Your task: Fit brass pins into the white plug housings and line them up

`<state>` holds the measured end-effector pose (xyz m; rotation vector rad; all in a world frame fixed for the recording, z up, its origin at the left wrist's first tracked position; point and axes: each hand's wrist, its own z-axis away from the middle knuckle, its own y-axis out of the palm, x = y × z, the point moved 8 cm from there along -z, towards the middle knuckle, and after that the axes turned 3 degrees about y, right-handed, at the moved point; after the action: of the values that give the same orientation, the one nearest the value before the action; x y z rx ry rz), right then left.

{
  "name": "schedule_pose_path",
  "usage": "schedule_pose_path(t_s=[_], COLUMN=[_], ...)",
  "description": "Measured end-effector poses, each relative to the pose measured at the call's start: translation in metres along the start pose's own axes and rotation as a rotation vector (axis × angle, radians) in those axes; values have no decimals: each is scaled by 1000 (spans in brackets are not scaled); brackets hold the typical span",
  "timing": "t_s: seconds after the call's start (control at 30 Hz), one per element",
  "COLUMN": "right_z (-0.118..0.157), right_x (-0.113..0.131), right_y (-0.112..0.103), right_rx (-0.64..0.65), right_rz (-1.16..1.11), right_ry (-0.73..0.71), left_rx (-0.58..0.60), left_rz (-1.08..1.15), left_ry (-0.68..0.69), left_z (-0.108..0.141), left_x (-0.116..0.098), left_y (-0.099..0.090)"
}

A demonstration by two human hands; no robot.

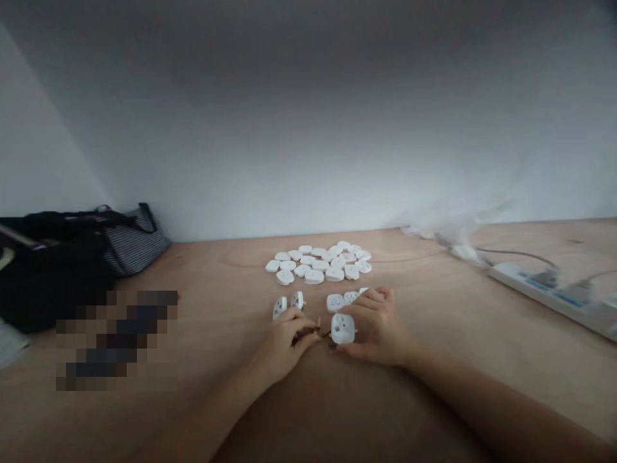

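White socket piece (342, 328): was gripped upright between thumb and fingers of the right hand (375, 326), holes facing left and toward the camera. Well to the left of the left hand (288, 337), saw a black bag (58, 257) with a striped part, and nearer to that hand a pixelated dark patch (126, 337). Just beyond the left hand, found two tilted white pieces (297, 300). Saw the left hand curled, fingertips close to the thumb, at small brass-coloured parts (319, 322); could not tell whether gripping one. Farther beyond both hands, noticed a cluster of white pieces (314, 265) on the surface (207, 283). Just beyond the right hand, saw a partly hidden row of white pieces (335, 302). Well to its right, noted clear plastic (456, 228) and a power strip (530, 289) with plugs inserted.
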<state>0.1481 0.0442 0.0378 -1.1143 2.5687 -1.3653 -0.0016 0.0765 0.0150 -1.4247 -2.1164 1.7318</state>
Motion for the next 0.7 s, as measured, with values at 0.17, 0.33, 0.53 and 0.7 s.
schedule_pose_path(t_s=[0.17,0.33,0.53,0.7], right_z=[0,0,0,1], right_x=[3,2,5,6], right_y=[2,3,7,11], right_rx=[18,47,140,184], right_rz=[-11,-29,-83,-103], right_ry=[0,18,9,-6], left_rx=[-24,-59,-115,-208], left_rz=[1,-3,132,274], left_ry=[-9,12,-12,-17], left_z=[-2,-2,2,5], left_x=[0,-3,-5,-4], left_y=[2,-2,-8,-14])
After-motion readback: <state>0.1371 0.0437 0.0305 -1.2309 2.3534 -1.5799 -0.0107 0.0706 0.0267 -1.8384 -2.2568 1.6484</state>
